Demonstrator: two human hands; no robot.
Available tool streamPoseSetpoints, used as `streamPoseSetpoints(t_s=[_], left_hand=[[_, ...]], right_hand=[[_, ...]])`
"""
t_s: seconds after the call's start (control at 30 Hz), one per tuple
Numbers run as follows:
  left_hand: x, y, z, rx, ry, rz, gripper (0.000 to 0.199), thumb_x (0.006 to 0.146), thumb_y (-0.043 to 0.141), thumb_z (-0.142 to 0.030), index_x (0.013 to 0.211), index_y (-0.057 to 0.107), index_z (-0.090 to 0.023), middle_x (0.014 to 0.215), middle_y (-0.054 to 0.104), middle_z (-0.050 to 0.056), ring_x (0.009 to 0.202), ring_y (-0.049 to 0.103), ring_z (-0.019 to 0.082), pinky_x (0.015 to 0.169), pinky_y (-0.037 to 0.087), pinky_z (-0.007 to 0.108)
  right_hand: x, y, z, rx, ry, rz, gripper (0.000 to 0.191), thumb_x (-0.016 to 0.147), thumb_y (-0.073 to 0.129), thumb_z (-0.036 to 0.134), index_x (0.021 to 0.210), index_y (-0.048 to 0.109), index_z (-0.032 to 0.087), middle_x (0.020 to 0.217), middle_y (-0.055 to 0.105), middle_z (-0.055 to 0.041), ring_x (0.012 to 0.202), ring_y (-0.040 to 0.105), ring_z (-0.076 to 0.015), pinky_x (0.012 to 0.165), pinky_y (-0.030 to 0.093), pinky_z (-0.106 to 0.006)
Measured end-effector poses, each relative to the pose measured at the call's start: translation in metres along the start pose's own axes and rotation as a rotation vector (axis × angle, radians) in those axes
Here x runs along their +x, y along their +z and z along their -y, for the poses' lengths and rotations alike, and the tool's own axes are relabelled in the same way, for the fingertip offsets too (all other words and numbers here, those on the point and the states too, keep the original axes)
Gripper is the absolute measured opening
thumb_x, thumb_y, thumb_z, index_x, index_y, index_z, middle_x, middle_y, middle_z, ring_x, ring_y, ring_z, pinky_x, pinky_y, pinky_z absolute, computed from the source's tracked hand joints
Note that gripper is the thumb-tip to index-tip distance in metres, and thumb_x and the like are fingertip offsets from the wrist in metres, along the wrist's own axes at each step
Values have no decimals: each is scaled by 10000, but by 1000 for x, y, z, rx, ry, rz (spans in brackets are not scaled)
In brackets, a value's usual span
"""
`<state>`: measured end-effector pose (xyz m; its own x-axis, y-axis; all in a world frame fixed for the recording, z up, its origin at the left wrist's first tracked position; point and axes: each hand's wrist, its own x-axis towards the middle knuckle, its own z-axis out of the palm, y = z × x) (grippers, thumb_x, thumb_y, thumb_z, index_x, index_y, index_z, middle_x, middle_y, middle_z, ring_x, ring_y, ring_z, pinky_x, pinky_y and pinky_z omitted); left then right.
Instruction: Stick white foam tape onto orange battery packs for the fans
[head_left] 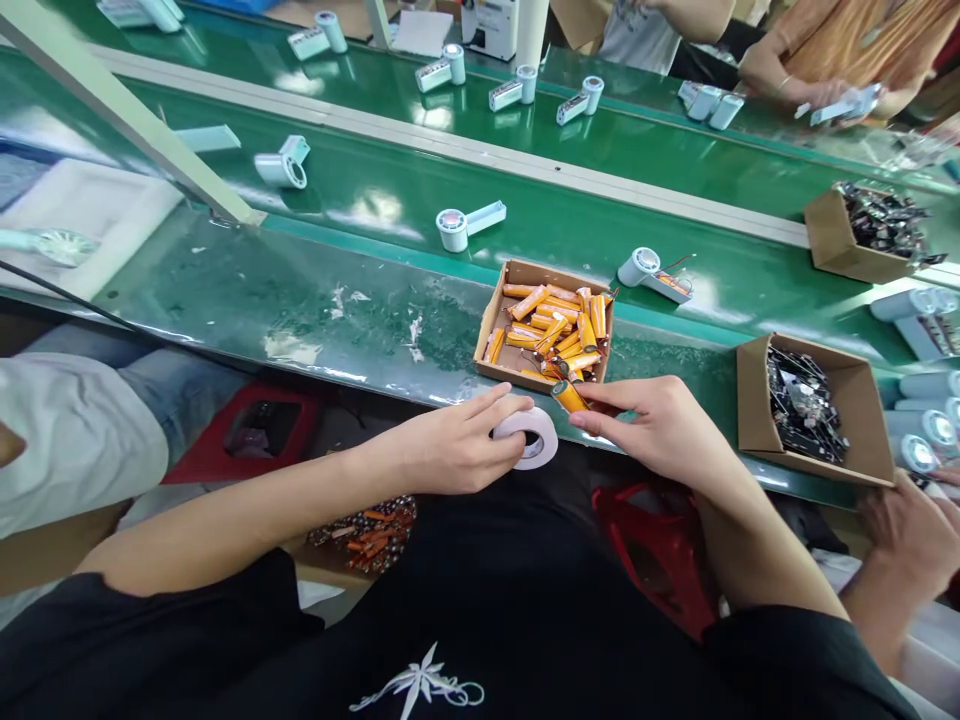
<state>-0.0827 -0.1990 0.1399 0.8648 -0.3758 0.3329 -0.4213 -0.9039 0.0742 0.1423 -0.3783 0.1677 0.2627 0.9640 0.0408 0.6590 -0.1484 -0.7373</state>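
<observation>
My left hand [469, 440] holds a roll of white tape [538, 440] at the bench edge, its fingers around the ring. Just to the right, my right hand [652, 425] pinches an orange battery cell [569, 396] between thumb and fingers, beside the near right corner of a shallow cardboard box [491, 310]. Inside that box lie several orange cells [555, 318] with thin wires, piled loosely. The tape and the held cell are close together but apart.
A green conveyor [360, 200] carries light blue fan housings [452, 230]. Right of my hands stands a cardboard box [757, 400] of small dark parts, with another person's hand [911, 530] beside it. People work across the line. A slanted metal post [135, 110] rises at left.
</observation>
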Motion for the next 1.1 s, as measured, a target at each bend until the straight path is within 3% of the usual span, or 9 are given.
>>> streamPoseSetpoints(t_s=[0.1, 0.3, 0.43, 0.6, 0.77, 0.93, 1.0, 1.03, 1.1], left_hand=[[4, -3, -4, -41, -8, 3, 307, 902, 622, -28, 1067, 778, -236, 1026, 705, 51, 1361, 607, 311, 1258, 456, 578], [7, -5, -9, -44, -14, 65, 266, 935, 605, -76, 1026, 770, -263, 1030, 704, 47, 1345, 604, 313, 1232, 466, 617], [7, -4, -12, 8, 15, 146, 260, 962, 570, -88, 1003, 764, -256, 1038, 707, 55, 1366, 584, 322, 1206, 480, 633], [7, 0, -13, -84, -43, 117, 268, 919, 620, -62, 978, 771, -275, 1008, 710, 42, 1371, 582, 316, 1196, 496, 617], [8, 3, -13, -94, -30, 251, 281, 943, 597, -72, 968, 783, -282, 1023, 725, 54, 1420, 551, 322, 1209, 481, 623], [14, 1, -13, 10, 76, 131, 235, 912, 657, -76, 969, 787, -264, 1017, 737, 51, 1436, 541, 336, 1219, 468, 638], [14, 1, -11, 119, 92, 143, 197, 934, 654, -111, 996, 788, -241, 1018, 737, 62, 1439, 534, 361, 1220, 448, 673], [13, 2, -10, 174, 79, 151, 186, 951, 640, -127, 1016, 786, -223, 1026, 737, 71, 1438, 531, 381, 1214, 438, 699], [11, 7, -8, 246, 12, 156, 192, 979, 615, -150, 1077, 774, -192, 1079, 739, 92, 1442, 512, 425, 1193, 413, 763]], right_hand=[[0, 4, -1, -10, 2, -1, 298, 919, 767, 459, 1145, 844, 281, 1001, 842, -45, 719, 765, -242, 686, 580, -335], [-3, 17, -7, 35, 9, 168, 284, 950, 752, 430, 1187, 829, 294, 1013, 842, -8, 758, 759, -207, 697, 552, -290], [-6, 18, -12, 66, 34, 158, 294, 925, 783, 433, 1174, 833, 285, 920, 833, -3, 700, 722, -189, 657, 527, -280], [-15, 27, -15, 102, 31, 201, 323, 910, 791, 469, 1165, 830, 274, 951, 826, -20, 751, 726, -204, 706, 548, -292], [-17, 33, -19, 205, 147, 289, 254, 897, 805, 408, 1089, 820, 241, 867, 802, -2, 737, 719, -178, 719, 552, -271], [-5, 29, -33, 505, 238, 497, 307, 892, 795, 408, 1130, 777, 215, 881, 803, 3, 798, 752, -189, 757, 592, -281], [-5, 43, -39, 677, 277, 387, 384, 820, 865, 395, 1138, 773, 201, 956, 815, -18, 854, 768, -208, 791, 615, -298], [-7, 56, -41, 779, 303, 239, 414, 785, 896, 389, 1130, 769, 199, 1011, 819, -35, 901, 776, -220, 821, 626, -310], [-15, 88, -42, 979, 360, -187, 425, 759, 920, 389, 1104, 749, 208, 1100, 817, -66, 964, 785, -231, 852, 645, -331]])
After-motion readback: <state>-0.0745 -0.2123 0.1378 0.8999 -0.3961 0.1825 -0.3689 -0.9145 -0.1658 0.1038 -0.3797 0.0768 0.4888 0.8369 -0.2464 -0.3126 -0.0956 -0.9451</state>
